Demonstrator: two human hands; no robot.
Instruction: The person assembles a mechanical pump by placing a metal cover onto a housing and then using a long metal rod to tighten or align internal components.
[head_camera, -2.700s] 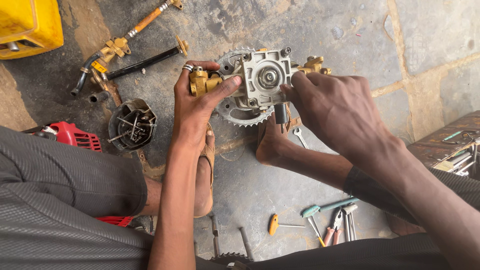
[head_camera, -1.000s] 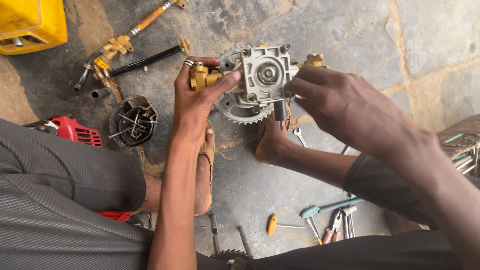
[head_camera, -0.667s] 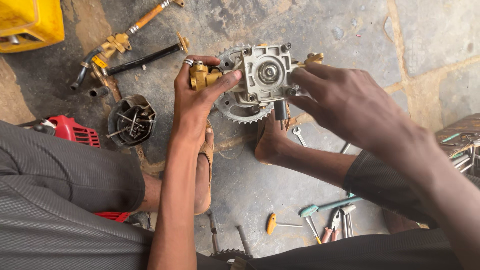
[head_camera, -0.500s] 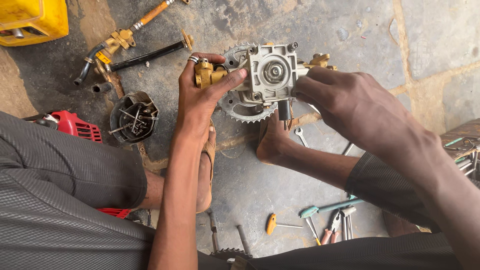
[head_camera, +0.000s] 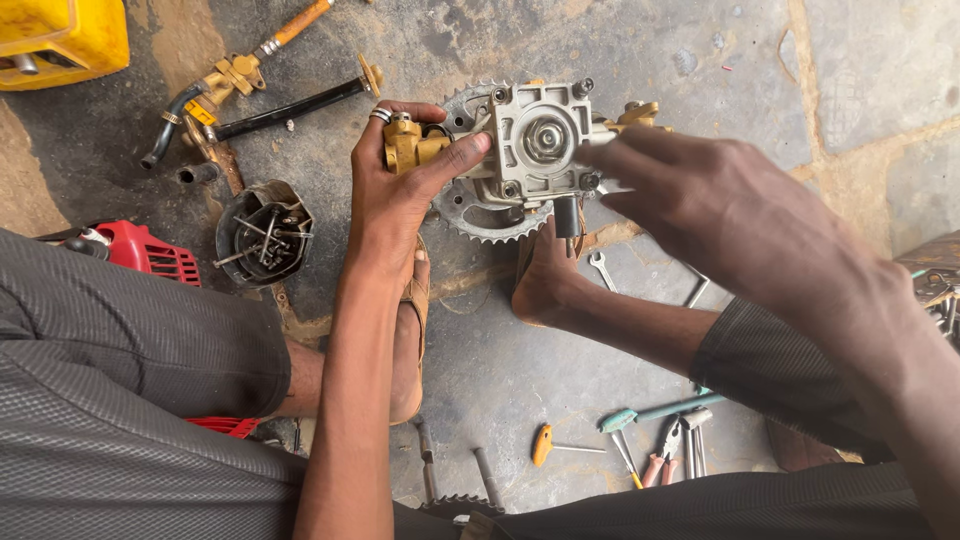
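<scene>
Your left hand (head_camera: 395, 190) is clenched on the brass fitting (head_camera: 408, 145) of the grey pump housing (head_camera: 535, 140), held up above the floor (head_camera: 500, 350). Your right hand (head_camera: 730, 215) touches its right side; can't tell whether those fingers grasp. Toothed sprocket (head_camera: 480, 215) sits behind it.

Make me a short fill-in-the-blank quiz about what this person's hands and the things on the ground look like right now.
1. The left hand holds the pump block by its ____-coloured fitting.
2. Behind the block sits a toothed ____.
3. The round tin on the ground holds loose ____.
4. The small screwdriver on the ground has an ____ handle.

Missing words: brass; sprocket; bolts; orange
</scene>
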